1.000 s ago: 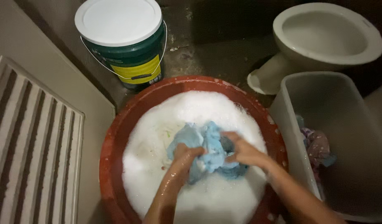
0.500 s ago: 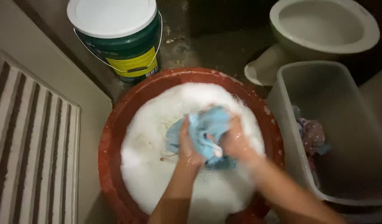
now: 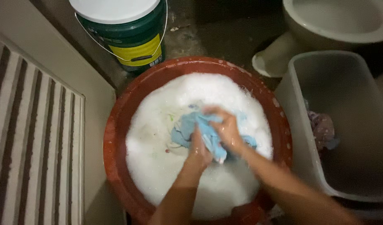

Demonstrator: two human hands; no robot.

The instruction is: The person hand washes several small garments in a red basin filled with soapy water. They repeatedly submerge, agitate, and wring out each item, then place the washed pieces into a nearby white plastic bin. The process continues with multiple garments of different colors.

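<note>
Head view: nearest, the left hand (image 3: 200, 148) and right hand (image 3: 227, 129) both clench a wet light-blue cloth (image 3: 208, 135), pressed together at the middle of a round red plastic basin (image 3: 116, 137) full of white suds (image 3: 158, 166). At three o'clock stands a grey plastic bin (image 3: 291, 104). At eleven o'clock, farther, a green lidded bucket (image 3: 133, 33).

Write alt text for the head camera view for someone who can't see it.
Two bare hands, left hand and right hand, grip a light blue cloth in a round red basin full of white suds. A lidded green bucket stands behind it, a grey bin and toilet to the right, a striped mat to the left.
</note>
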